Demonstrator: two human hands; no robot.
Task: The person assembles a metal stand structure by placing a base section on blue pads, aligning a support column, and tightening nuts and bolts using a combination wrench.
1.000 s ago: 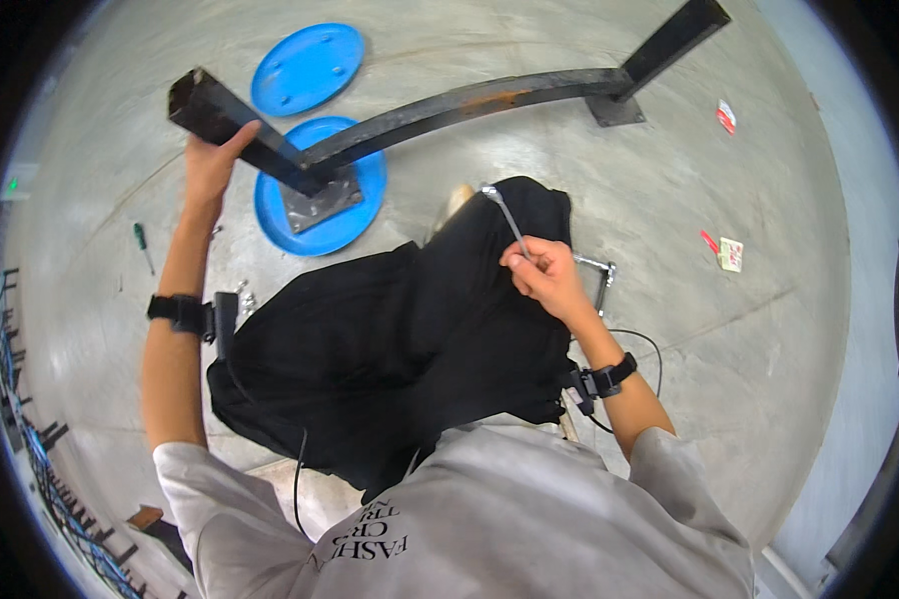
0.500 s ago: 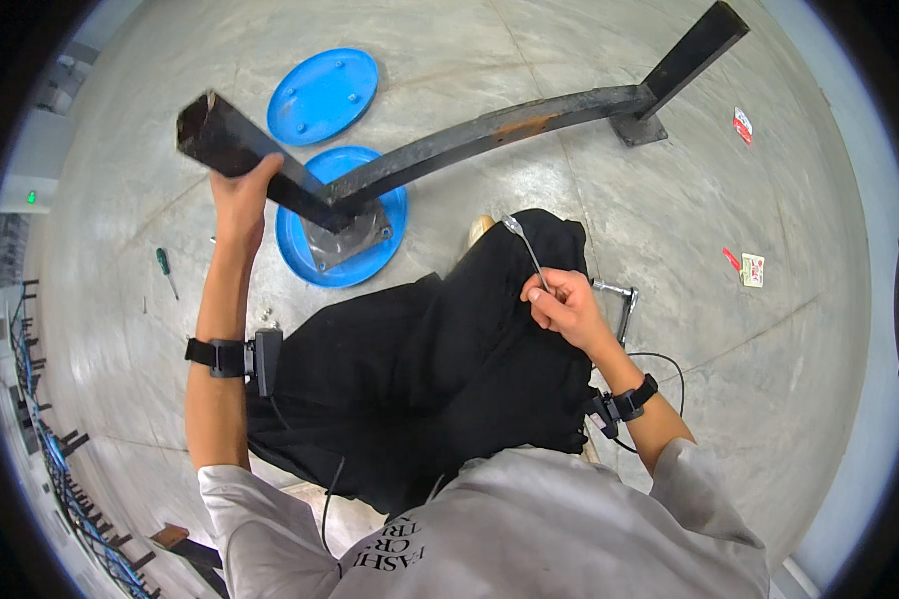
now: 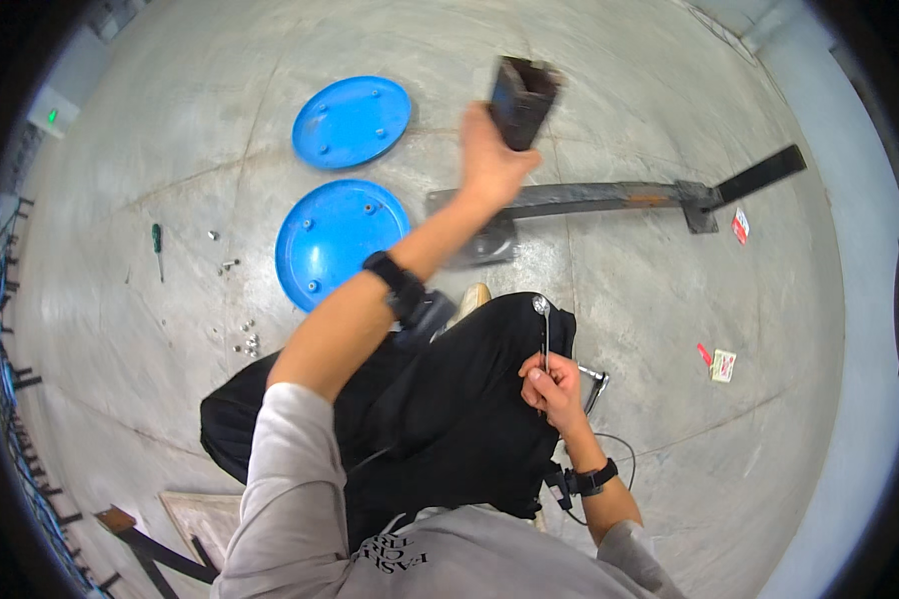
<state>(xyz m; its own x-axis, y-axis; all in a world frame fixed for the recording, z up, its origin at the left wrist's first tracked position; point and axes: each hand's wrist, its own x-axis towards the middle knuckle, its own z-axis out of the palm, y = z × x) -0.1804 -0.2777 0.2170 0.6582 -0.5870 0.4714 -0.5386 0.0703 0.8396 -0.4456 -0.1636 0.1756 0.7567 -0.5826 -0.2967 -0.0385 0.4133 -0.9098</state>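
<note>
My left hand (image 3: pixel 491 165) is wrapped round the near upright post of a black steel frame (image 3: pixel 599 199), just below its open square end. The frame's long curved bar stretches off to the right, to a second post with a flat plate. Part of the near base plate is blurred and lies behind my left forearm. Over my right knee, my right hand (image 3: pixel 553 387) is closed round the shank of a slim metal wrench (image 3: pixel 546 334), its head pointing away from me. To the left lie two blue round discs, a far one (image 3: pixel 350 125) and a near one (image 3: pixel 332 235).
Left on the concrete floor are a green-handled screwdriver (image 3: pixel 157 245) and several small nuts and bolts (image 3: pixel 251 345). A metal ratchet handle (image 3: pixel 597 387) lies beside my right knee. Red and white paper scraps (image 3: pixel 723 365) are at the right. Another metal frame (image 3: pixel 160 544) stands at lower left.
My left hand has swung the steel frame to the right, off the near blue disc, which now lies uncovered. My right hand keeps the wrench near my knee.
</note>
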